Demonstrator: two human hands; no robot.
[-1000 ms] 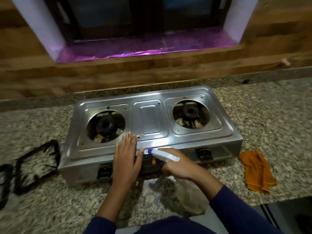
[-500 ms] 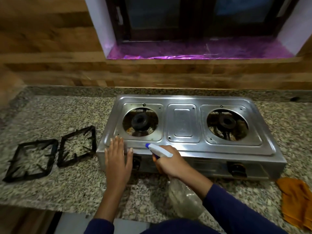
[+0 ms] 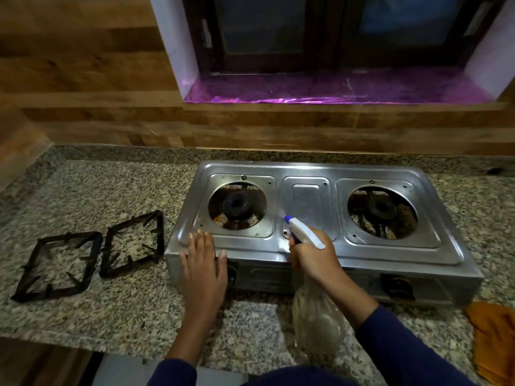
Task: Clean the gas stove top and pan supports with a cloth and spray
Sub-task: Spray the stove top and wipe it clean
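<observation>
Here the left hand [image 3: 204, 263] lies flat on the stove [image 3: 306, 254] edge, the right hand [image 3: 313, 256] gripping the spray bottle [image 3: 316, 319].

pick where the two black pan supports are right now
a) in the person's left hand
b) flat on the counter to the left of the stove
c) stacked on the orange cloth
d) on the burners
b: both pan supports lie flat on the counter left of the stove, whose burners sit bare.
</observation>
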